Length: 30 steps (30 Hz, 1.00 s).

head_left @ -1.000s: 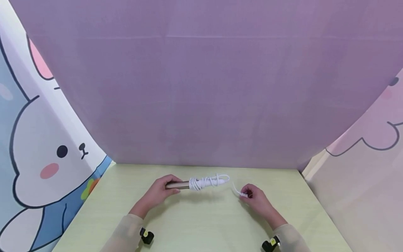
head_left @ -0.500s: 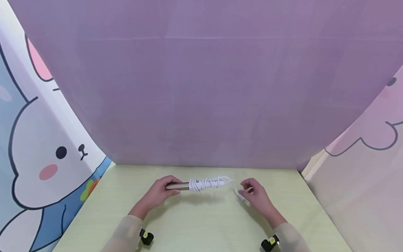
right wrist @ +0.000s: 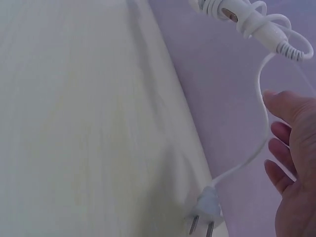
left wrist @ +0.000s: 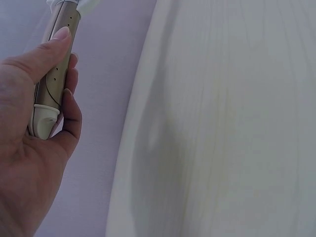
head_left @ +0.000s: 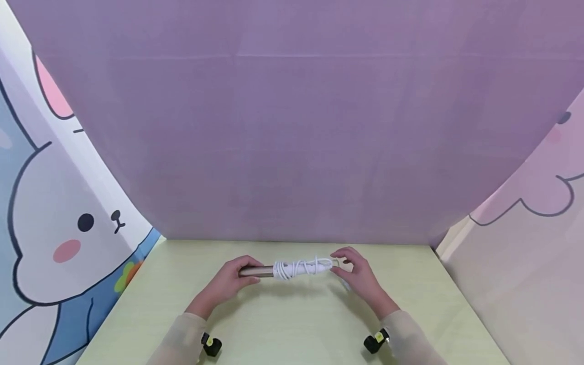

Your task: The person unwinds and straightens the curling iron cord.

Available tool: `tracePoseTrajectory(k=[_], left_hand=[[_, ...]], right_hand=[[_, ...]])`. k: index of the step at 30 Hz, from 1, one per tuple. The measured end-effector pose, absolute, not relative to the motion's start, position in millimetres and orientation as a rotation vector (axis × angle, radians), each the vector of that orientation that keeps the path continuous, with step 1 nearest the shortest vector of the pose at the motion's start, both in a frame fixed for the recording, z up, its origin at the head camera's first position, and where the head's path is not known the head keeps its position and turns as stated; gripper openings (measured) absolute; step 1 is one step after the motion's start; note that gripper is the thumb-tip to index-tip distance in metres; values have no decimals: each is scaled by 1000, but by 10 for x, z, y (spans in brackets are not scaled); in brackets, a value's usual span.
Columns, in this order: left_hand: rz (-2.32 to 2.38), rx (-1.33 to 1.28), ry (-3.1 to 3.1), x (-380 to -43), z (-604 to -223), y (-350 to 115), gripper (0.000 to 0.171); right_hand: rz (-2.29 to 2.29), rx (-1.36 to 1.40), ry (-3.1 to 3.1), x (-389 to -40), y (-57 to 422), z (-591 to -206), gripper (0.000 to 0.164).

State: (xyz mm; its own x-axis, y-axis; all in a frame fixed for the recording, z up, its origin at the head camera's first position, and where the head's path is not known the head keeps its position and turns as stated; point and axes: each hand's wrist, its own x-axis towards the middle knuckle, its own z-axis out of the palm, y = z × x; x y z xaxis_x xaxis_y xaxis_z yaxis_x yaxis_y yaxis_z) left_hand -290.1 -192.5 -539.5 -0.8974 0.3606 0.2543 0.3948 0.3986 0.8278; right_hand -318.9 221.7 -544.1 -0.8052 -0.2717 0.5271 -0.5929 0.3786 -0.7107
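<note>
My left hand (head_left: pixel 223 283) grips the bronze barrel of a curling iron (head_left: pixel 260 271), holding it level above the table. In the left wrist view the thumb lies along the barrel (left wrist: pixel 61 74), near its white tip. A white cord (head_left: pixel 284 270) is wound in loops around the iron's white handle. My right hand (head_left: pixel 362 278) is at the handle's cord end, thumb and fingers apart. In the right wrist view the thumb tip comes right beside the cord's loose end, which hangs down to a two-pin plug (right wrist: pixel 207 205).
The pale wooden table (head_left: pixel 292 324) lies below both hands. Behind it rises a purple cloth wall (head_left: pixel 292 126). A cartoon rabbit panel (head_left: pixel 45 213) stands at the left and a pink-and-white panel (head_left: pixel 538 263) at the right. Black wrist cameras (head_left: pixel 375 341) hang under the sleeves.
My right hand has let go of the plug, spread its fingers and moved left and up to the handle's cord end. The plug now dangles. The left hand keeps its grip on the curling iron.
</note>
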Motion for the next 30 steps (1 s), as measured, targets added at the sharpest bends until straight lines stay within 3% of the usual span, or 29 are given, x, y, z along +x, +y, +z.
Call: tracePoseTrajectory(k=[4, 12, 30], left_hand=[[-1546, -701, -2600, -2896, -5401, -1917, 32], [-1537, -717, -2606, -2898, -5398, -1909, 31], [-1523, -708, -2617, -2892, -5443, -1964, 31]], right_hand=[[1466, 752, -2368, -3206, 2179, -5425, 36], [1522, 701, -2451, -3243, 2184, -5426, 19], [1665, 759, -2318, -3119, 2161, -5116, 6]])
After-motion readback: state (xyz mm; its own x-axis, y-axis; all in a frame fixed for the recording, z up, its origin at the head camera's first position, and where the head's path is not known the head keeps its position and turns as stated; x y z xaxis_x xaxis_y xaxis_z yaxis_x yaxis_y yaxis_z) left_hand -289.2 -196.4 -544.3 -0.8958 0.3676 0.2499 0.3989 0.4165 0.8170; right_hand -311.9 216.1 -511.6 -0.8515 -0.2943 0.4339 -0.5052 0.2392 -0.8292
